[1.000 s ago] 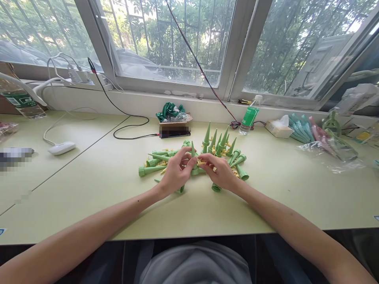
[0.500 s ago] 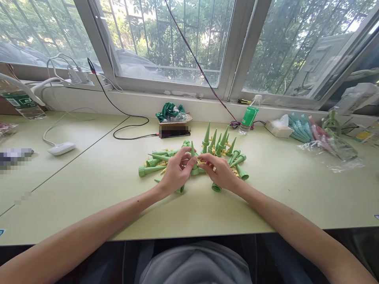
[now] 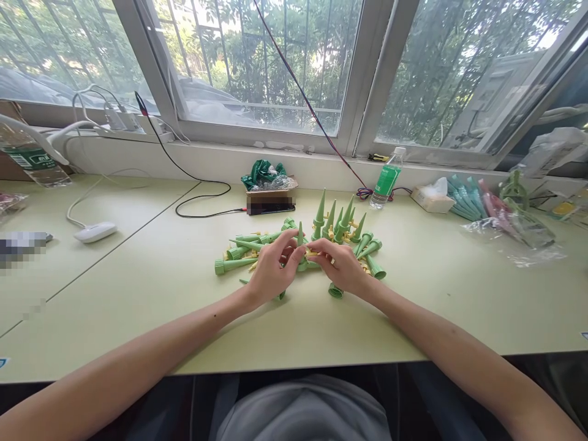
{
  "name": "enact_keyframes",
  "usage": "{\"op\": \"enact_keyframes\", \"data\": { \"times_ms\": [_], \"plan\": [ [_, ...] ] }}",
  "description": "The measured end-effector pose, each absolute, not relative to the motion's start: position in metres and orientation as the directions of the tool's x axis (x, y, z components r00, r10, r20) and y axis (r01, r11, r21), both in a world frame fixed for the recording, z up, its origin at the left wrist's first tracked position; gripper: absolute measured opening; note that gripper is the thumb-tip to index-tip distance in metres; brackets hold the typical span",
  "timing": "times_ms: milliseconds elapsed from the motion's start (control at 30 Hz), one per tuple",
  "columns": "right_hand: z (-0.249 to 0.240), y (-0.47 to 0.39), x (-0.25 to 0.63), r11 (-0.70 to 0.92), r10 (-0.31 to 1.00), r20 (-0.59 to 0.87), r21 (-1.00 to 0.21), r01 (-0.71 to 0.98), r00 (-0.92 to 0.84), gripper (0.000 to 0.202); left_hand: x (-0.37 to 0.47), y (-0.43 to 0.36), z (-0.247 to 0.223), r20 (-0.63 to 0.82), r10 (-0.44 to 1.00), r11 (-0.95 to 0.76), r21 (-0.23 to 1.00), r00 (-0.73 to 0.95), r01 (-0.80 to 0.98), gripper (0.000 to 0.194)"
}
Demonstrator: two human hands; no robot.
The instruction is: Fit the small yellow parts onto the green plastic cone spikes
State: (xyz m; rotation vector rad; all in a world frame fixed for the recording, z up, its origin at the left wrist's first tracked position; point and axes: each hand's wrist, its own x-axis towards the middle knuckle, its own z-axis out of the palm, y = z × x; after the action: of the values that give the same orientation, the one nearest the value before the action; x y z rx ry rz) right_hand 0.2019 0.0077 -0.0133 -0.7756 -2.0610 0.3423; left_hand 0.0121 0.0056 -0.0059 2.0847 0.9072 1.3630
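Note:
Between thumb and fingers, my left hand (image 3: pixel 275 266) grips a green plastic cone spike (image 3: pixel 300 234), its tip pointing up. My right hand (image 3: pixel 340 264) pinches a small yellow valve piece (image 3: pixel 312 252) against the side of that spike; the fingertips hide most of it. Several green spikes with yellow pieces stand upright just behind my hands, among them a tall spike (image 3: pixel 320 214). To the left, loose spikes lie in a pile, one of them a ribbed-collar spike (image 3: pixel 234 264). More lie to the right, including an open-ended spike (image 3: pixel 376 267).
A small cardboard box (image 3: pixel 271 187) with green plastic and a dark pixelated object stand behind the pile. A water bottle (image 3: pixel 387 179), tissue box (image 3: pixel 432 199) and bagged items are at the back right. A white mouse (image 3: pixel 95 231) and cables lie left.
The spike in my left hand has shifted very slightly to the right and tilts a little. Both hands stay in almost the same place.

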Motion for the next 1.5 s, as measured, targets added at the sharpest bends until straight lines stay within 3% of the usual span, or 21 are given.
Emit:
{"op": "enact_keyframes", "data": {
  "times_ms": [267,833,1200,1500],
  "plan": [
    [-0.0113,0.0061,0.2018,0.754,0.657,0.617,-0.511,0.414,-0.434,0.019,0.0098,0.0062,-0.0081,0.676,0.671,-0.739,0.573,0.305,0.354,0.019],
    [-0.0127,0.0082,0.2015,0.814,0.58,0.638,-0.441,0.377,-0.506,0.025,0.0101,0.0053,-0.0093,0.681,0.66,-0.749,0.564,0.317,0.347,0.02],
    [-0.0136,0.0067,0.2021,0.771,0.636,0.59,-0.46,0.441,-0.497,0.031,0.011,0.003,-0.01,0.702,0.635,-0.771,0.548,0.323,0.325,0.019],
    [-0.0152,0.0051,0.2011,0.761,0.647,0.586,-0.457,0.46,-0.487,0.037,0.0078,0.0029,-0.0146,0.781,0.511,-0.846,0.382,0.36,0.373,0.019]
  ]
}}
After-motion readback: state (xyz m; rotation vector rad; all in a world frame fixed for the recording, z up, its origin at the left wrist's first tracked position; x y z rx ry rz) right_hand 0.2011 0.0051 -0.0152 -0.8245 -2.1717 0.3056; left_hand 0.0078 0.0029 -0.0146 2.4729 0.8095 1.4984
